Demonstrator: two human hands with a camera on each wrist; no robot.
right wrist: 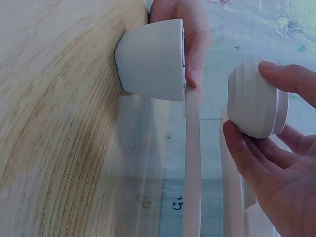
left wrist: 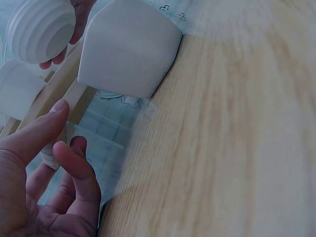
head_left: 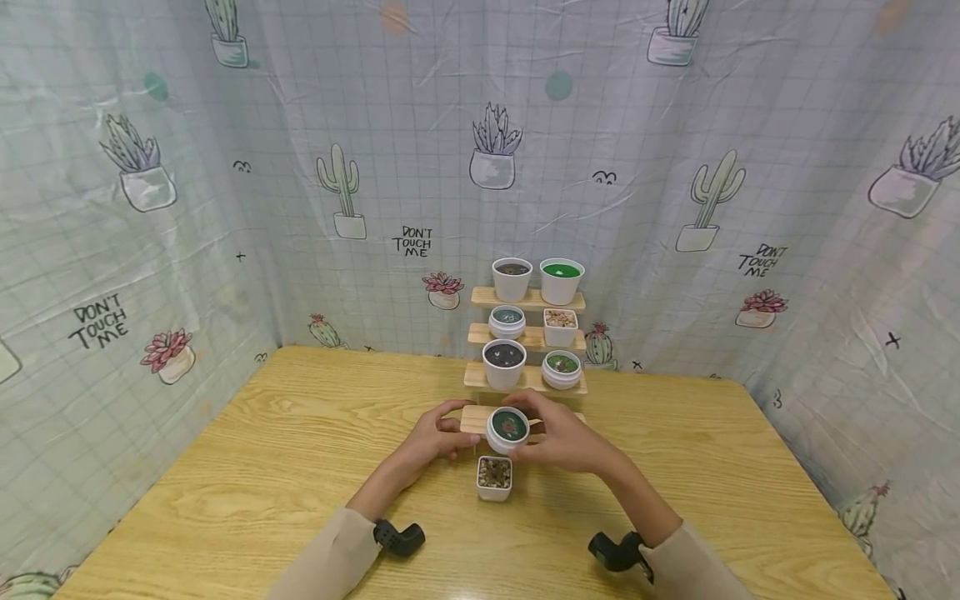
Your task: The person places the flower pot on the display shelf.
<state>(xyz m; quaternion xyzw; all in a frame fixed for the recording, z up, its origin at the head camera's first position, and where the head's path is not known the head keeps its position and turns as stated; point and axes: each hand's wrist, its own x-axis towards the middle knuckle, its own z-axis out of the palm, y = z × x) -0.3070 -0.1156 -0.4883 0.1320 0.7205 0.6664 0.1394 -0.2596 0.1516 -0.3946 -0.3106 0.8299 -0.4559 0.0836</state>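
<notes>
My right hand [head_left: 564, 435] holds a round, ribbed white pot [right wrist: 249, 101] between thumb and fingers. Dark green fills its top, with a reddish middle in the head view. The pot is raised over the lowest wooden plank [head_left: 474, 417] of a tiered plant stand. At that plank's left end, my left hand [head_left: 430, 435] grips with the thumb on the near edge and the fingers curled around the end. A square white pot [head_left: 494, 487] topped with pebbles stands on the table in front of the stand, between both hands.
The higher planks carry several white pots, among them a dark-filled one [head_left: 504, 367], a green-topped one [head_left: 562, 282] and a square pebble pot [head_left: 560, 327]. A wood-grain table [head_left: 315, 433] lies beneath. Behind hangs a cactus-print curtain [head_left: 420, 183].
</notes>
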